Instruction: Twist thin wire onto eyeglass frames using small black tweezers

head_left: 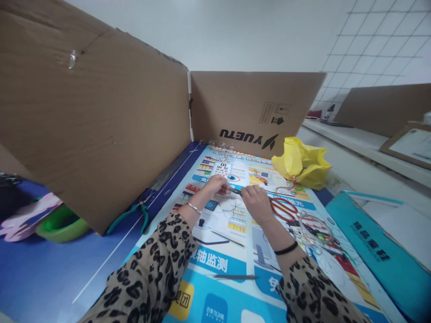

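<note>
My right hand (256,202) is closed around the middle of a pair of scissors (284,210). Their red loop handles stick out on its right, and a dark length that looks like the blades points left. Just across from it, my left hand (218,184) is closed in a pinch near the dark tip; what its fingers hold is too small to make out. Both hands are above a printed poster sheet (218,251). Thin dark sticks (235,277) lie on the sheet nearer to me.
Cardboard panels (249,103) stand at the left and back. A yellow bag (303,163) sits back right, with coiled wire (315,228) in front of it. A teal box (373,251) is at the right. Teal-handled pliers (129,217) and a green bowl (62,226) lie left.
</note>
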Available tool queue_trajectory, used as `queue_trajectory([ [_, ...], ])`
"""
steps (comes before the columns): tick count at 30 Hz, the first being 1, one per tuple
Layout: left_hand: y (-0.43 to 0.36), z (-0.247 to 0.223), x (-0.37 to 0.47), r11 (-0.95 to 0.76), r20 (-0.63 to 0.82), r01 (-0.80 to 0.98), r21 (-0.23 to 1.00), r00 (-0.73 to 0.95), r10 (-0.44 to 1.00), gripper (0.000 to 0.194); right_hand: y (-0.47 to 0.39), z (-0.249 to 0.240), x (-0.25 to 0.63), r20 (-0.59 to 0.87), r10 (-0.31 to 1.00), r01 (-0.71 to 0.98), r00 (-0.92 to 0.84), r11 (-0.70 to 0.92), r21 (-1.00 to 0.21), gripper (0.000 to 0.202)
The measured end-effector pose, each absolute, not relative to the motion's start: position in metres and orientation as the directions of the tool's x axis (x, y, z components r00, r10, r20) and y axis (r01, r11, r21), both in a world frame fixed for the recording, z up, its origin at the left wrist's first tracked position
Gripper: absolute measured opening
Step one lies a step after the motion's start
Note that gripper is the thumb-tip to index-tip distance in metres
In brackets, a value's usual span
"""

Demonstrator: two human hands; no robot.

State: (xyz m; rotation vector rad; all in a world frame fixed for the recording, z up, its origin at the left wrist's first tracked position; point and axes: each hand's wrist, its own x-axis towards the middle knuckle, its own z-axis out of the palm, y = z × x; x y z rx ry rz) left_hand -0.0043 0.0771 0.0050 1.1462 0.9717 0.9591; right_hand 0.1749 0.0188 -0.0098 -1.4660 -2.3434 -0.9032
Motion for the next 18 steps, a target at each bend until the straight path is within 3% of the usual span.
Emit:
queue_trajectory([
  [18, 0.0792, 0.0043, -0.0062, 0.143, -0.122, -0.036, 0.989, 0.344, 0.931, 0.006, 0.0177, -0.0102, 0.1754, 0.484, 0.726, 0.867, -0.488, 0.341, 0.363, 0.029],
])
